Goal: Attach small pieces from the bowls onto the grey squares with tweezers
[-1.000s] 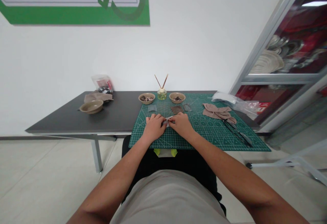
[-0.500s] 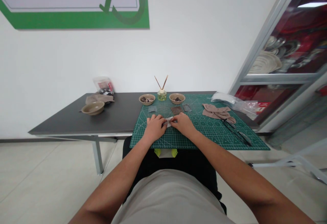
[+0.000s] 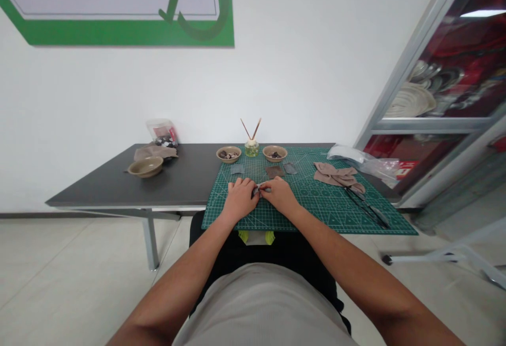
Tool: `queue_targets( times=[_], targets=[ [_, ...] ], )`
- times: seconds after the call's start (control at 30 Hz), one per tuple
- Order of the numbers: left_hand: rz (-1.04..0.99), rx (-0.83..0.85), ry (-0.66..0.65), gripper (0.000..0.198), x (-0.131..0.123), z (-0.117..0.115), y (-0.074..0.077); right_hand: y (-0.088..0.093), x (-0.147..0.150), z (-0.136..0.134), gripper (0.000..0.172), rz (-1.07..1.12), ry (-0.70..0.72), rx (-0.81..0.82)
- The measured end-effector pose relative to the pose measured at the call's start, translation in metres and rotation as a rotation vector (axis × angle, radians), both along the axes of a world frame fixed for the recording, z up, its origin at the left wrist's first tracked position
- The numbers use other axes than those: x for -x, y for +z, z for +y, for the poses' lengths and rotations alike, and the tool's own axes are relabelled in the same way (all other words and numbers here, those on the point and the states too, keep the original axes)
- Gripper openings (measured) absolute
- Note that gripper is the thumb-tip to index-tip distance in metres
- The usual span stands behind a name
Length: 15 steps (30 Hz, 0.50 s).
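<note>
My left hand [image 3: 240,197] and my right hand [image 3: 277,193] meet on the green cutting mat [image 3: 316,206], fingers curled together round a small pale piece [image 3: 258,188] pinched between them; what it is I cannot make out. Just beyond my hands lie three small fabric swatches: a grey one [image 3: 236,168], a brown one [image 3: 274,171] and another grey one [image 3: 290,167].
Two small bowls [image 3: 228,154] [image 3: 274,152] of dark bits flank a reed diffuser [image 3: 251,147] at the mat's far edge. Beige cloth [image 3: 336,174] and black scissors [image 3: 367,206] lie right. On the dark table [image 3: 182,177] stand a bowl [image 3: 146,166], cloth and a plastic jar [image 3: 161,131].
My hands have drawn closer together over the pale piece, so less of it shows. The view has shifted slightly; nothing else on the table has moved.
</note>
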<state>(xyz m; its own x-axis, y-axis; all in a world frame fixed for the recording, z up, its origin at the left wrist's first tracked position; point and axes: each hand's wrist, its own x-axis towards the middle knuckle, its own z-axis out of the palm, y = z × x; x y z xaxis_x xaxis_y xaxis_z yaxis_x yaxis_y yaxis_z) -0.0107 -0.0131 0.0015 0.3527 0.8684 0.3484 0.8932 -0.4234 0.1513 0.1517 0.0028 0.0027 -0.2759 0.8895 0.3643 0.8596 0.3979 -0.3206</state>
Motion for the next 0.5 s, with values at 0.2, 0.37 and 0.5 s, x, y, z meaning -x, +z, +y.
queue_targets(
  times=[0.2,0.37,0.5],
  targets=[
    [0.007,0.011,0.018,0.017,-0.001,-0.0008,-0.0011,0.0012,-0.0067,-0.0035,0.014,-0.005,-0.017,0.025],
    [0.002,0.027,0.011,0.018,-0.0005,-0.0014,0.0004,0.0003,-0.0039,-0.0049,0.016,-0.023,0.0,0.01],
    [-0.002,0.045,0.008,0.018,-0.0005,-0.002,0.0021,0.0005,-0.0076,-0.0053,0.016,-0.019,0.01,0.033]
  ],
)
